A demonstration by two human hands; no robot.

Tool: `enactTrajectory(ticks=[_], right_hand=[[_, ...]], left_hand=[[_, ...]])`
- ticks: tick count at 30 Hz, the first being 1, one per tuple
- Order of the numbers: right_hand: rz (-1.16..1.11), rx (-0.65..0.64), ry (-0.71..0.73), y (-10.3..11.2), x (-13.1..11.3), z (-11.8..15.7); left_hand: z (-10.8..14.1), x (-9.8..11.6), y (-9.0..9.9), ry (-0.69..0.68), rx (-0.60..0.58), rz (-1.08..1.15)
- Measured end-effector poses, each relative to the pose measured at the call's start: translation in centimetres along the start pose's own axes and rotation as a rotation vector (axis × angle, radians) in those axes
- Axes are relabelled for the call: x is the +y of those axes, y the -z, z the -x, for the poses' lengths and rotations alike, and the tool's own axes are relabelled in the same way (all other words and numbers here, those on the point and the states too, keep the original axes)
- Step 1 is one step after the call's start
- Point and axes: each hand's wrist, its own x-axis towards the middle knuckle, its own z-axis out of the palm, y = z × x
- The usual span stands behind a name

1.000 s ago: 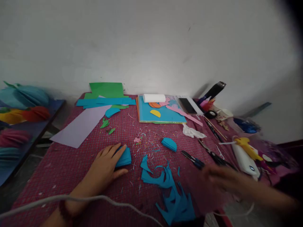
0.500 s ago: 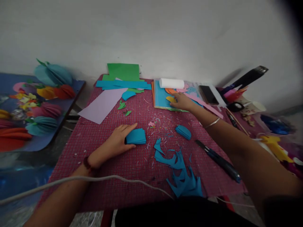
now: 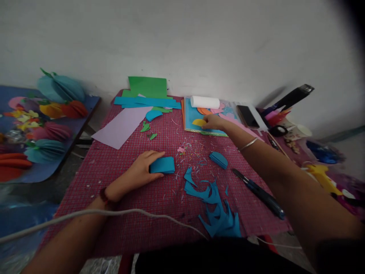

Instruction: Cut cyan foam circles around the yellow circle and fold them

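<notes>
My left hand [image 3: 141, 168] grips the left end of a stack of blue paper rectangles [image 3: 164, 164], thumb below and fingers above, on the table. At the back, my right hand [image 3: 213, 122] has its fingertips closed on the edge of a yellow paper half-circle [image 3: 199, 122], low over a blue sheet [image 3: 191, 113]. A second blue paper stack, cut to a rounded shape [image 3: 218, 160], lies right of centre. Curved blue offcuts [image 3: 218, 213] are heaped near the front edge. To their right rests a utility knife [image 3: 258, 193].
A cable [image 3: 128, 211] crosses over my left forearm. Green paper [image 3: 148, 86], blue strips [image 3: 142, 101] and a lilac sheet [image 3: 122, 127] lie at back left. Behind my right hand are a white roll [image 3: 204, 102] and a phone [image 3: 247, 116]. Paper pumpkins [image 3: 61, 88] fill the left table.
My right hand has shifted slightly left, and the yellow half-circle has slid left with it, showing more of its shape. The left hand stays on the blue stack.
</notes>
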Motion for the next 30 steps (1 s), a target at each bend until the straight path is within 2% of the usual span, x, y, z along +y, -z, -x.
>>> enactTrajectory(ticks=[4,7,11,13,18,21,25,28,30], right_hand=[[-0.061,-0.027,-0.021,-0.2,-0.5,0.7],[-0.353,-0.022,-0.037,-0.5,-1.6,1.8],[-0.77,-0.025,0.02,-1.2,-4.0,4.2],[-0.984,-0.093,0.047,-1.7,-5.5,5.7],[-1.403,-0.377,0.07,-3.5,-8.5,9.1],[-1.554,-0.503,0.048,-4.4,-9.3,10.8],[-1.734,-0.543,0.028,-4.9,-9.8,13.4],[-1.749,-0.571,0.177,-4.7,-10.2,15.2],[-1.625,-0.502,0.293,-4.6,-10.5,16.3]], left_hand=[[-0.3,-0.1,0.5,0.006,-0.001,0.09],[-0.3,-0.1,0.8,0.02,-0.015,0.121],[-0.3,0.1,1.1,0.005,-0.019,0.119],[-0.3,0.1,1.0,-0.01,0.004,0.111],[-0.4,-0.6,0.4,-0.033,0.062,0.102],[-0.2,-0.7,0.3,-0.091,0.091,0.049],[0.3,0.5,1.5,-0.2,0.188,-0.187],[0.2,2.2,2.5,-0.257,0.222,-0.334],[-0.1,3.6,2.7,-0.282,0.217,-0.396]])
